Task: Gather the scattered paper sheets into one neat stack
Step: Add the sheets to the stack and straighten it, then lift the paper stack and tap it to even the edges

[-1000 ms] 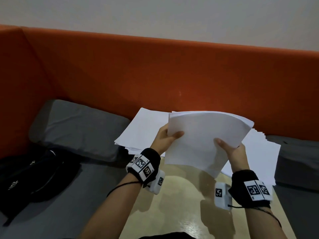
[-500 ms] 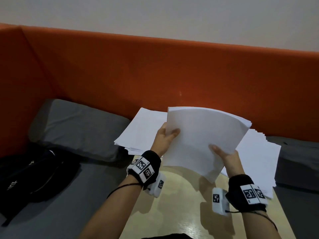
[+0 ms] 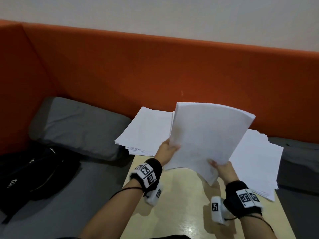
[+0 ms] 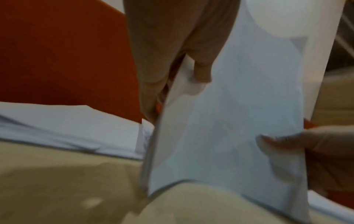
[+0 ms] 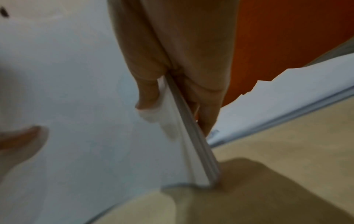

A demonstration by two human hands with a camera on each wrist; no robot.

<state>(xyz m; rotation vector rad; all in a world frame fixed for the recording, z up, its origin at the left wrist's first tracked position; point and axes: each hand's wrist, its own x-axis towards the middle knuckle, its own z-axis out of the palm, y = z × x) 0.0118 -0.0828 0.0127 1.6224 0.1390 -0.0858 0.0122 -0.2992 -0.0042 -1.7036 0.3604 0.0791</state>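
From the head camera, the left hand [image 3: 168, 149] and right hand [image 3: 222, 169] pinch a raised bundle of sheets [image 3: 207, 135] above the table [image 3: 181, 204], with fanned piles [image 3: 146, 131] lying behind (mid-gather, I judge). Both wrist views show thumb-and-finger clamps on opposite edges; next, squaring calls for tapping the lower edge down.

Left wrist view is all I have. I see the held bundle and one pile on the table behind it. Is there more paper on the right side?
Observer: Yes. The head view shows a second pile, fanned out, on the table beyond the right hand.
Operator: How does that hand hold the bundle?
Observer: In the right wrist view it pinches the edge, thumb in front, fingers behind.
Operator: Anything beside the table?
Observer: A black bag lies on the grey seat at the left.
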